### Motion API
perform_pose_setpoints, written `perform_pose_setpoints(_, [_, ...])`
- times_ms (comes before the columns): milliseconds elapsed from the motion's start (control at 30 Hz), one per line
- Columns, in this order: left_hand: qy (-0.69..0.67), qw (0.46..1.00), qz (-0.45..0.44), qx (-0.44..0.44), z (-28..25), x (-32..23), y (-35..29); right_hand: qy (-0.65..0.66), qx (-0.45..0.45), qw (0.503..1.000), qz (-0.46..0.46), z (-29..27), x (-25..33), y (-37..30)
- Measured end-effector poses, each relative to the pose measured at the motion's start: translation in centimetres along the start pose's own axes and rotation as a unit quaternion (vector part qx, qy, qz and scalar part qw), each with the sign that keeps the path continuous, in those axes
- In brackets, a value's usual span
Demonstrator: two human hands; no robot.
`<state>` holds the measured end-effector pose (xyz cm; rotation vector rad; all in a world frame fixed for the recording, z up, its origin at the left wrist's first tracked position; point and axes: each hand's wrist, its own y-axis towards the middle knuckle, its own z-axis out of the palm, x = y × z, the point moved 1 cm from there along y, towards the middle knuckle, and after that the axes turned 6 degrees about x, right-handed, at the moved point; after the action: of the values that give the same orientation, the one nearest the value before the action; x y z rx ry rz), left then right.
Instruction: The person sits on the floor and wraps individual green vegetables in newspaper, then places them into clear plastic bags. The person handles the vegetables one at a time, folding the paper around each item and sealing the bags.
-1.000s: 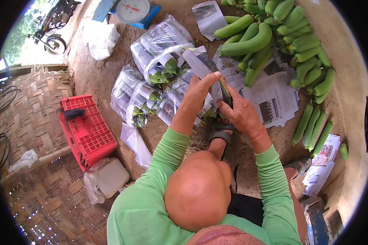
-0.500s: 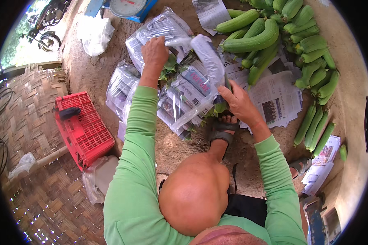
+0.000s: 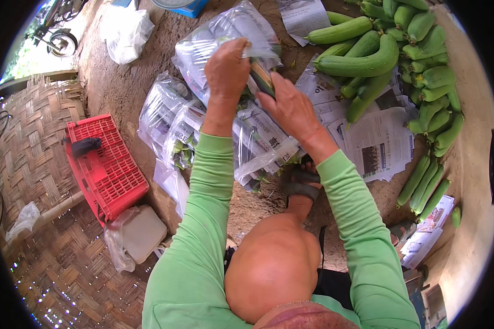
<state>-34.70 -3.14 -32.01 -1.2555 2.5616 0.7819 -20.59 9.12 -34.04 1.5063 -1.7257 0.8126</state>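
Left hand (image 3: 228, 68): fingers closed on the mouth of a clear plastic bag (image 3: 225, 33), over the dirt floor (image 3: 126, 82).
Right hand (image 3: 291, 107): fingers curled around a dark green vegetable (image 3: 262, 77), its tip at the bag's mouth.
Doing it well: I judged the mouth should be held wide (and the vegetable slid straight in).
Count: one red crate (image 3: 107, 164); several filled bags (image 3: 170, 118), number unclear; many long green gourds (image 3: 362, 63), more than ten.

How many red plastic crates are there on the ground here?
1. The red crate sits left of the person's left arm, beside the woven mat, with a small dark object on it. None seem hidden.
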Motion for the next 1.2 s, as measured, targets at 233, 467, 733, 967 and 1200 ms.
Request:
perform_pose_setpoints(233, [-0.09, 0.991, -0.087, -0.039, 0.8, -1.0, 0.8, -0.074, 0.043, 0.996, 0.012, 3.9, -1.4, 10.3])
perform_pose_setpoints(467, [-0.118, 0.981, -0.153, 0.007, -0.5, -0.3, -1.0, 0.045, -0.006, 0.999, -0.006, 4.4, -1.7, 3.5])
perform_pose_setpoints(733, [-0.094, 0.986, -0.121, 0.063, 0.5, -0.4, 0.0, 0.002, -0.008, 1.0, -0.013, 5.1, -1.4, 7.7])
perform_pose_setpoints(967, [-0.038, 0.986, -0.12, 0.109, -4.9, 0.8, -4.7, -0.079, 0.21, 0.972, -0.07, -2.7, -3.1, 0.7])
perform_pose_setpoints(1200, [0.01, 0.983, -0.164, 0.083, -17.9, 3.8, -13.6, -0.255, 0.228, 0.939, 0.038, -22.9, -6.4, -20.8])
